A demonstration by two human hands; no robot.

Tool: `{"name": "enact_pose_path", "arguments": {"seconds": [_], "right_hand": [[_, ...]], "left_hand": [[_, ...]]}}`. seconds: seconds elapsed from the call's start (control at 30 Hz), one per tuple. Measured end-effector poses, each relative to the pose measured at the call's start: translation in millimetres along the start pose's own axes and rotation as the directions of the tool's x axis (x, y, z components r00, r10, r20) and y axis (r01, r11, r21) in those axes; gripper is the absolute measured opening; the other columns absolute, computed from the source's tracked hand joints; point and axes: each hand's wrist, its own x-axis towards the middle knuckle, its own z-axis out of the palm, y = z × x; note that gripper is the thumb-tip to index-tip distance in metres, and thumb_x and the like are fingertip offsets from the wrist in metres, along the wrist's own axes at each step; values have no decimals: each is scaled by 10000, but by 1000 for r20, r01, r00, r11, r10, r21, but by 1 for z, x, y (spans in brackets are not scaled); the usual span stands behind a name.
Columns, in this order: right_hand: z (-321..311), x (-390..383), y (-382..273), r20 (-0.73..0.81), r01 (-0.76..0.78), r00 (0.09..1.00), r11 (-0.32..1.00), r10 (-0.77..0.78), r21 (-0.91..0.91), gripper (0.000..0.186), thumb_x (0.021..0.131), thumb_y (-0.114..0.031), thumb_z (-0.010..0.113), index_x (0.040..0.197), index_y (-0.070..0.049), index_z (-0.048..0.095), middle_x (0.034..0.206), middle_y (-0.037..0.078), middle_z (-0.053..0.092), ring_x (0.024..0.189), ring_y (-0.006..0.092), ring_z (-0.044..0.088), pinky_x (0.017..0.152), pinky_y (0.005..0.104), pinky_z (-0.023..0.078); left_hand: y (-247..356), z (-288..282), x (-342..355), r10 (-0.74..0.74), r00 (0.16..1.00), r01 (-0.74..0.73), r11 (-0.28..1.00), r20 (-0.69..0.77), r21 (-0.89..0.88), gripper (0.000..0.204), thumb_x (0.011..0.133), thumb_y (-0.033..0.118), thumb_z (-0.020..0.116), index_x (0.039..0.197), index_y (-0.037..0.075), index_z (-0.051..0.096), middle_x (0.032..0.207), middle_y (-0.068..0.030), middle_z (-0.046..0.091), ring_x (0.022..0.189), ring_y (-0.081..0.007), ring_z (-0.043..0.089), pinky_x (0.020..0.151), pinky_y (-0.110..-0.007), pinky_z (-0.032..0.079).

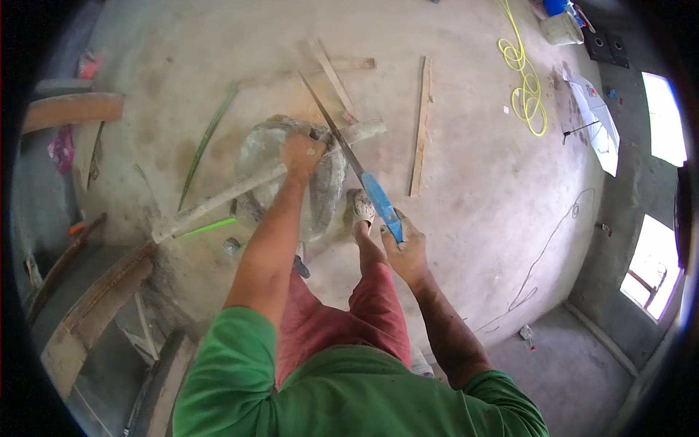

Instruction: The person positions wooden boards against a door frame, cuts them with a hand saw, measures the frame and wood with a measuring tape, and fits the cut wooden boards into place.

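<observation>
My left hand (302,153) is closed on a pale, dirty wooden strip (218,197), which lies across a rough grey block (324,204) on the floor. My right hand (404,247) grips the lower end of the blue handle of a hand saw (375,191). The saw's long blade (342,138) points away from me and crosses the strip just right of my left hand. My sandalled foot (362,205) is beside the block.
Loose boards (421,124), a green strip (210,227) and a coiled yellow hose (526,98) lie around the floor. Curved timber forms (95,298) stand at left. A white umbrella (593,124), a bucket (561,30) and a thin cable (535,269) are at right.
</observation>
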Motion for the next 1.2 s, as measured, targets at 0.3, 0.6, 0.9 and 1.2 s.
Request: {"name": "enact_pose_path", "arguments": {"seconds": [0.3, 0.6, 0.9, 1.2], "right_hand": [[-24, -17, -20, 10, -63, 998, 988, 65, -142, 386, 901, -104, 622, 1253, 46, 571, 903, 222, 687, 819, 236, 701, 738, 346, 532], [34, 81, -31, 34, -10, 999, 976, 18, -219, 427, 879, -126, 608, 1286, -5, 568, 979, 299, 669, 952, 430, 674, 789, 432, 532], [23, 88, -50, 61, 33, 998, 998, -30, -45, 422, 931, -161, 569, 1324, -13, 531, 977, 288, 671, 947, 426, 677, 808, 425, 527], [-7, 15, -74, 69, -157, 984, 980, 166, -122, 412, 958, -203, 570, 1336, -46, 522, 1002, 289, 670, 980, 469, 654, 822, 465, 533]], "left_hand": [[-11, 6, -1, 133, 982, -133, 991, -138, 9, 433, 741, 403, 631, 1020, 82, 709, 1112, -173, 666, 1047, -353, 613, 890, -445, 503], [-13, -18, 7, 75, 969, -53, 994, 236, -99, 637, 855, 531, 630, 1261, 39, 640, 1436, -204, 513, 1319, -387, 478, 1099, -440, 401], [-34, -54, 6, 321, 860, -427, 877, 396, 218, 934, 834, 659, 605, 1506, 51, 378, 1610, -148, 271, 1495, -369, 200, 1190, -611, 138], [-34, -44, -9, 322, 892, -415, 861, 318, 292, 817, 876, 600, 598, 1471, 64, 439, 1612, -108, 285, 1498, -367, 200, 1163, -566, 261]]}}
